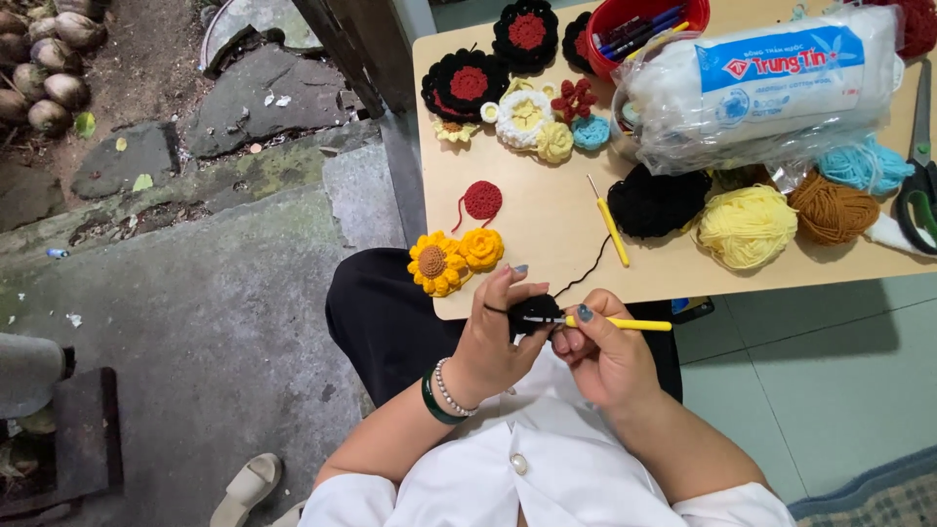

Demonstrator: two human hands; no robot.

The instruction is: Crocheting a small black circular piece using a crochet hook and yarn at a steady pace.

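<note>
Head view, looking down over a lap: left hand (493,337) pinching a small black crochet piece (534,312) between thumb and fingers, grip closed on it, just below the near edge of the pale wooden surface (547,224); right hand (605,351) clasping a yellow crochet hook (625,323), grip closed around its handle, tip meeting the black piece. Black strand (586,273) running up from the piece over the edge toward a black yarn ball (657,202). Sitting at the far side, a red bowl (634,24) holding pens, and beside it a clear plastic bag (771,83) holding white cotton rolls. Lying near the bag: yellow yarn ball (748,226), brown yarn ball (833,208), blue yarn (864,164), scissors (917,185) at the right edge. Resting at the near left corner, a yellow crochet sunflower (436,263), partly overhanging. Spare yellow hook (610,224) lying on open wood mid-surface. Bare concrete floor (195,322) stretching off to the left.
</note>
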